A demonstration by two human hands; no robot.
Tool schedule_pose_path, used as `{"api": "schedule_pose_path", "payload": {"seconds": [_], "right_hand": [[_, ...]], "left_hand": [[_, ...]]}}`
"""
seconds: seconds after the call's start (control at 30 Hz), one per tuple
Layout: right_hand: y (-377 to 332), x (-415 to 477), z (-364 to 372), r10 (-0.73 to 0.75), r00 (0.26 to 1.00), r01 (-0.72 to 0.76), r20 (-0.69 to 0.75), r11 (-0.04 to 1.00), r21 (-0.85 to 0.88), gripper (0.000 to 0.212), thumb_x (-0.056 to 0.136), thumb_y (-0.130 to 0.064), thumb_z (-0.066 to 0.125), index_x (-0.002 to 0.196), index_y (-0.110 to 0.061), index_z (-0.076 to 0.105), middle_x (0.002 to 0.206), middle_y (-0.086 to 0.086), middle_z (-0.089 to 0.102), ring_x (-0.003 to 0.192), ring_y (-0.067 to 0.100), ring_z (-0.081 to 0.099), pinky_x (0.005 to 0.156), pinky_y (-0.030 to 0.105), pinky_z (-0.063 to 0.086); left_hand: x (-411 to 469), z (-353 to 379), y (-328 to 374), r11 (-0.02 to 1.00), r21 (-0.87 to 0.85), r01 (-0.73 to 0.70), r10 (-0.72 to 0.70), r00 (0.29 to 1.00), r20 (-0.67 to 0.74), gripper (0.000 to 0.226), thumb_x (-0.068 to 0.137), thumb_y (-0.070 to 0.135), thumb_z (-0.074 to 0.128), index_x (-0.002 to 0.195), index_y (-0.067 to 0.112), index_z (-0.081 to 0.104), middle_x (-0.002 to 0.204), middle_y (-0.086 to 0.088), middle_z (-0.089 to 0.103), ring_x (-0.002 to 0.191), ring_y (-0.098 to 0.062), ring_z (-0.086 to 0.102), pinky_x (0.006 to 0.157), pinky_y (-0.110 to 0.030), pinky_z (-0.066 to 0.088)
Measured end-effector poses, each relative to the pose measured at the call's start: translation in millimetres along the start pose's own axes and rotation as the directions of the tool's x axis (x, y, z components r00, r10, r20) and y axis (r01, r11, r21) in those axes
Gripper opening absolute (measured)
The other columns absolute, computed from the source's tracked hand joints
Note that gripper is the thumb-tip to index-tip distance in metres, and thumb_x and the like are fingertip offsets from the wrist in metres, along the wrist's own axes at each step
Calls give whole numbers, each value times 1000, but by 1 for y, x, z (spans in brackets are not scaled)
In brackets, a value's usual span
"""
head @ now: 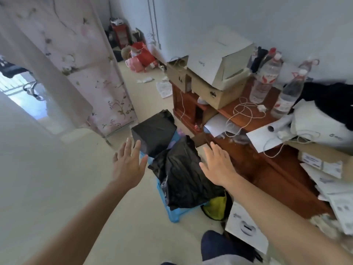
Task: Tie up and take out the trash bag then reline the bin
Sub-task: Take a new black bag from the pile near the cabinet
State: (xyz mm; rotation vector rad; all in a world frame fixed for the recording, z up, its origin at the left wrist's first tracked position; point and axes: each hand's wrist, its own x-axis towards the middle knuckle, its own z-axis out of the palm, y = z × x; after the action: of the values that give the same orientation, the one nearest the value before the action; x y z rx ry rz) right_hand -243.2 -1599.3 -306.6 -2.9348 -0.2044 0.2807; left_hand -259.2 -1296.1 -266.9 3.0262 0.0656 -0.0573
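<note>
The black trash bag [183,173] sits on the floor right in front of me, bulging and crumpled, on top of a blue plastic piece [172,211] that shows beneath its near edge. Just behind it stands the bin [152,131], a boxy shape wrapped over in smooth black liner, and I cannot tell whether the two touch. My left hand [128,165] hovers to the left of the bag, palm down, fingers spread wide and holding nothing. My right hand [217,165] hovers at the bag's right shoulder, likewise flat with the fingers stretched out and empty; whether it brushes the plastic I cannot tell. A yellow and black item [215,207] peeks out beside the bag's near right corner. To the right runs a reddish wooden desk [257,169] loaded with cardboard boxes [210,77], two clear water bottles [265,81], a white charger cable [242,115] and loose papers [328,188]. On the left hangs a floral fabric wardrobe [86,64]. Red bags [143,56] lie heaped on the floor by the far wall.
</note>
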Motion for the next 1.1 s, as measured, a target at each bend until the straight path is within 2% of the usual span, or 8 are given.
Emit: {"api": "schedule_pose_path", "payload": {"seconds": [0.23,0.4,0.57,0.7,0.9,1.0,1.1], "right_hand": [[28,51,23,160,985,-163,56,985,52,66,102,-47,39,155,-13,18,163,18,16,150,33,17,120,44,19],[38,95,41,185,964,-205,191,975,90,69,102,-46,38,157,-13,11,163,18,13,150,34,16,119,45,20],[40,130,52,199,954,-236,226,960,152,69,103,-44,39,157,-11,12,164,20,11,151,34,14,120,46,20],[43,146,81,274,925,-335,262,914,227,70,103,-43,40,158,-12,11,165,18,9,152,33,10,122,44,18],[39,152,177,468,811,-567,350,776,277,68,102,-42,42,157,-13,15,164,15,12,148,35,22,114,48,35],[22,153,238,500,753,-634,428,725,268,67,103,-42,39,158,-14,12,164,15,10,149,35,19,113,47,34],[3,155,297,529,714,-673,458,700,240,71,104,-42,36,159,-13,2,165,16,12,150,34,16,118,46,27]], "left_hand": [[90,39,33,992,-13,-127,127,980,155,64,101,53,25,156,24,12,165,-8,4,151,-28,7,118,-48,16],[132,62,46,982,70,-176,153,955,254,64,100,53,25,156,23,14,165,-10,6,150,-30,10,117,-48,20],[170,83,50,971,86,-223,181,921,344,64,100,52,28,156,21,16,164,-11,7,150,-31,11,116,-49,21],[206,115,52,922,97,-376,302,850,433,65,100,51,29,156,21,15,165,-10,5,151,-30,8,117,-50,21],[243,207,44,821,69,-566,412,672,616,65,101,46,34,156,21,10,165,-10,-2,150,-33,6,117,-51,23],[247,263,39,780,20,-625,471,608,639,64,102,42,35,156,21,10,165,-8,-8,151,-32,2,116,-52,26],[249,321,35,766,-7,-643,499,587,637,65,102,39,38,156,20,8,165,-6,-7,151,-31,0,115,-50,25]]}}
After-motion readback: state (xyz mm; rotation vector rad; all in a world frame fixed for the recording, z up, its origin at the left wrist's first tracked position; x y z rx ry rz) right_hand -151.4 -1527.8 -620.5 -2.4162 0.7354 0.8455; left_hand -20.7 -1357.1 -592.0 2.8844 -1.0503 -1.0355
